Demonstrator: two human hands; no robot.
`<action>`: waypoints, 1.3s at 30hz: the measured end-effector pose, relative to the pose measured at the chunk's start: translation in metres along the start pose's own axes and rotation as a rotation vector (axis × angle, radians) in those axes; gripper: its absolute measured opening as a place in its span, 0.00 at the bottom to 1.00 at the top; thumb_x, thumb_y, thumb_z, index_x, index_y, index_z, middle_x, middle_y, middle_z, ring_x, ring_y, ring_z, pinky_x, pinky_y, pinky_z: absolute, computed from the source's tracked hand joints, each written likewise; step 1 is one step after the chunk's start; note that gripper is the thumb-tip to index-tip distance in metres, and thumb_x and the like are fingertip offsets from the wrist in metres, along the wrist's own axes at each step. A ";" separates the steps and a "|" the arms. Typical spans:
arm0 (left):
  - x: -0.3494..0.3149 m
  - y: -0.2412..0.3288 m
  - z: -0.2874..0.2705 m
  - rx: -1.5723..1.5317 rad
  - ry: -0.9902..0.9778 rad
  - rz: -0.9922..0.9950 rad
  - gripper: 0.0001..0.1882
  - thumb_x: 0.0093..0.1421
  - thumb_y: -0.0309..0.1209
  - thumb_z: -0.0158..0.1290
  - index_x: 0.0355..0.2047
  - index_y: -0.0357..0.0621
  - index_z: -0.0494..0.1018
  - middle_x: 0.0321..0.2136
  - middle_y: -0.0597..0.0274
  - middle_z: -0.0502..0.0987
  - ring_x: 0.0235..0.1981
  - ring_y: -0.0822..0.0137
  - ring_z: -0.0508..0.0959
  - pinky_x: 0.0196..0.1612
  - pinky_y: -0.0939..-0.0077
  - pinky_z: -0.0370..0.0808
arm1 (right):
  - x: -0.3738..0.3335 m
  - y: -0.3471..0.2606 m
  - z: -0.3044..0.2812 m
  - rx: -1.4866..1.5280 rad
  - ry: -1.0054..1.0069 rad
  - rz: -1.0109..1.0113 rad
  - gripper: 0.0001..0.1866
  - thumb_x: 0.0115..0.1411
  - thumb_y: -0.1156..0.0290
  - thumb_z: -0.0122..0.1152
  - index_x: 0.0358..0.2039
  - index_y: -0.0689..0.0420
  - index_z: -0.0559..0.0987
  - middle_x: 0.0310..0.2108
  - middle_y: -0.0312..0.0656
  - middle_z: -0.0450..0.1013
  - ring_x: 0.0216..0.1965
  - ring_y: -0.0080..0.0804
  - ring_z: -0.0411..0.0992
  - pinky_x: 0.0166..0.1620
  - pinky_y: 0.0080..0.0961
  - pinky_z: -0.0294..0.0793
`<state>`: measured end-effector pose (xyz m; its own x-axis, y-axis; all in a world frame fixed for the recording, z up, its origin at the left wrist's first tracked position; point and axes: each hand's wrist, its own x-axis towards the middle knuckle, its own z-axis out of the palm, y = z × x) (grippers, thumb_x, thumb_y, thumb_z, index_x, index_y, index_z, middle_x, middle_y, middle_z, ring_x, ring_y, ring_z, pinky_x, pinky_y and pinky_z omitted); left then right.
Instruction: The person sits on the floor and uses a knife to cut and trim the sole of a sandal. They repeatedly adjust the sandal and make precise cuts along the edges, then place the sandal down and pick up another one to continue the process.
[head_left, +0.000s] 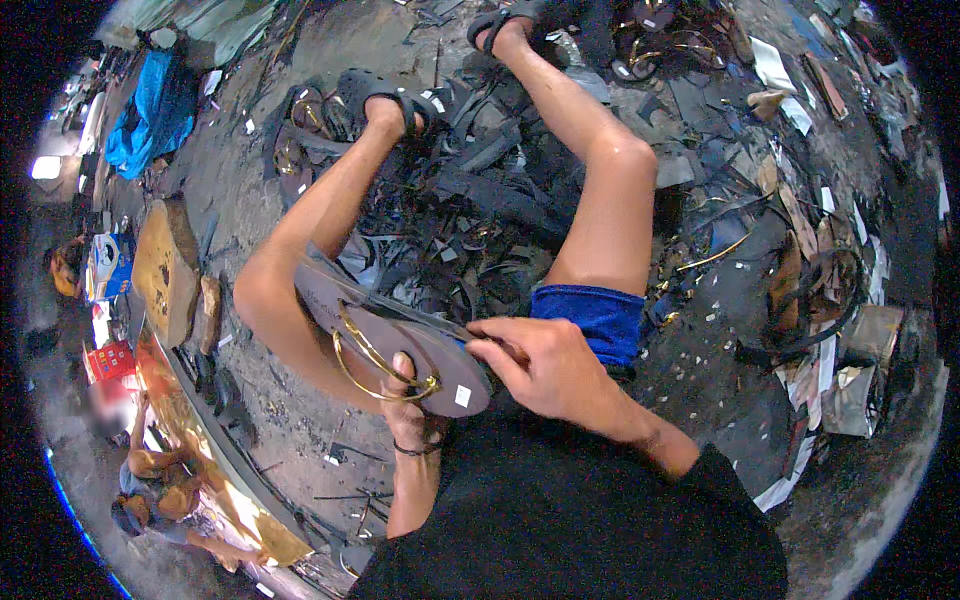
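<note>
A grey-brown flip-flop with gold straps and a small white sticker at its heel lies tilted across my left thigh. My left hand is closed on it, thumb up over the footbed by the gold strap, the other fingers hidden beneath. At the sole's right edge, the fingers of my right hand are pinched together, close to or touching the rim. A small dark and blue bit shows at those fingertips, too small to name. A thin dark edge runs along that side of the sole.
Dark rubber offcuts heap between my legs. More gold-strapped sandals lie beside my left foot. To the left are a wooden block, a blue plastic bag and a red box. Another person sits at lower left.
</note>
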<state>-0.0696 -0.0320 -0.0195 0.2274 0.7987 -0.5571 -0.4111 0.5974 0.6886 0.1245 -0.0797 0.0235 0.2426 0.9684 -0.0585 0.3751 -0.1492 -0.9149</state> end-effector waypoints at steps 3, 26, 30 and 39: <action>0.003 0.000 -0.013 0.273 -0.009 0.055 0.24 0.61 0.40 0.57 0.51 0.36 0.70 0.41 0.57 0.78 0.44 0.60 0.79 0.50 0.62 0.77 | 0.008 0.002 0.004 0.365 -0.063 0.167 0.14 0.63 0.66 0.64 0.41 0.65 0.80 0.18 0.27 0.67 0.21 0.12 0.60 0.23 0.18 0.61; -0.001 0.031 -0.002 0.225 0.323 0.137 0.23 0.64 0.44 0.55 0.52 0.40 0.70 0.39 0.59 0.79 0.36 0.63 0.80 0.40 0.68 0.78 | -0.035 0.000 -0.033 0.057 -0.264 0.133 0.14 0.59 0.67 0.67 0.44 0.59 0.82 0.32 0.46 0.80 0.21 0.29 0.74 0.26 0.25 0.74; 0.000 0.028 -0.005 0.197 0.282 0.126 0.24 0.64 0.44 0.55 0.52 0.40 0.70 0.39 0.58 0.79 0.36 0.65 0.80 0.40 0.70 0.78 | -0.017 0.008 -0.004 0.064 -0.200 0.059 0.14 0.60 0.67 0.66 0.44 0.61 0.81 0.34 0.47 0.80 0.22 0.32 0.76 0.28 0.28 0.76; -0.006 0.038 0.018 0.137 0.237 0.070 0.23 0.67 0.42 0.52 0.55 0.39 0.66 0.38 0.59 0.77 0.35 0.69 0.80 0.38 0.73 0.79 | 0.058 0.031 0.072 0.027 0.169 -0.294 0.15 0.58 0.71 0.67 0.46 0.58 0.81 0.30 0.45 0.78 0.22 0.31 0.74 0.28 0.25 0.74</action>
<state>-0.0711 -0.0128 0.0182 -0.0165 0.8087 -0.5879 -0.2918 0.5585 0.7765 0.0857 -0.0136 -0.0371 0.2736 0.9219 0.2745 0.4281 0.1389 -0.8930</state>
